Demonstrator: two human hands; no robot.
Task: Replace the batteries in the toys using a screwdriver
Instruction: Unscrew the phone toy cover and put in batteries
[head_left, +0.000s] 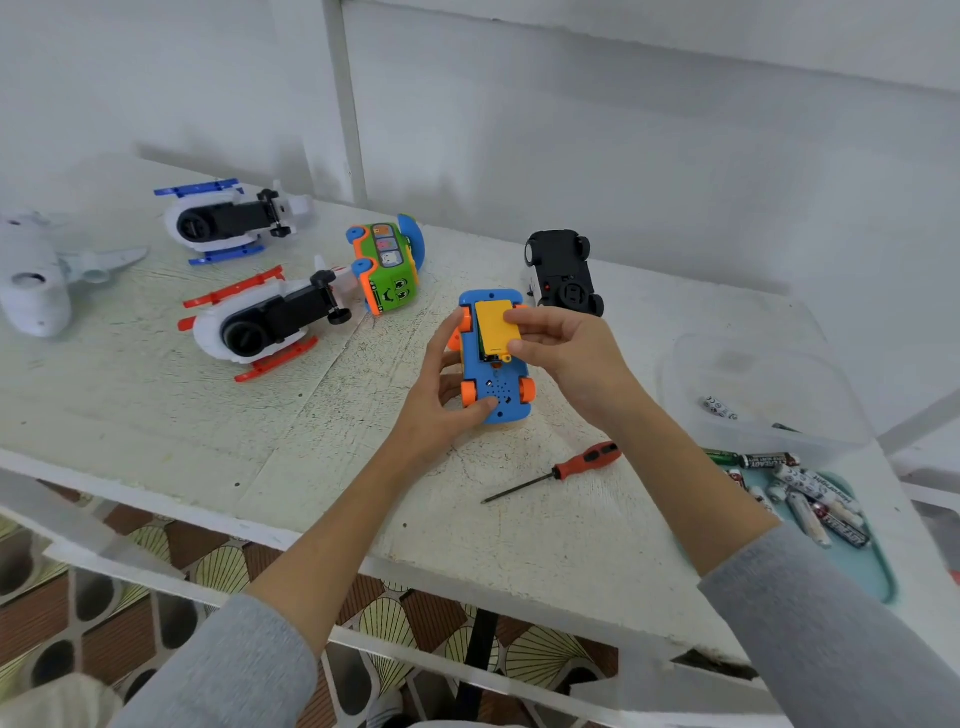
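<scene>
Two hands are working on an upturned blue toy car (497, 382) above a worn white table (156, 395).

The left hand (441, 402) is gripping the car's side while the right hand (563, 345) is pinching its yellow battery cover (496, 325). A red-handled screwdriver (558, 470) is lying just beside them, near loose batteries (800, 499) on a teal tray (872, 571).

My white desk (156, 415) carries two helicopters (236, 221) (265, 322), a white plane (36, 280), a green bus (387, 265), a black car (563, 273), a screwdriver (558, 470), a clear tub (758, 395) and a teal tray (872, 571) of batteries (810, 501).
</scene>
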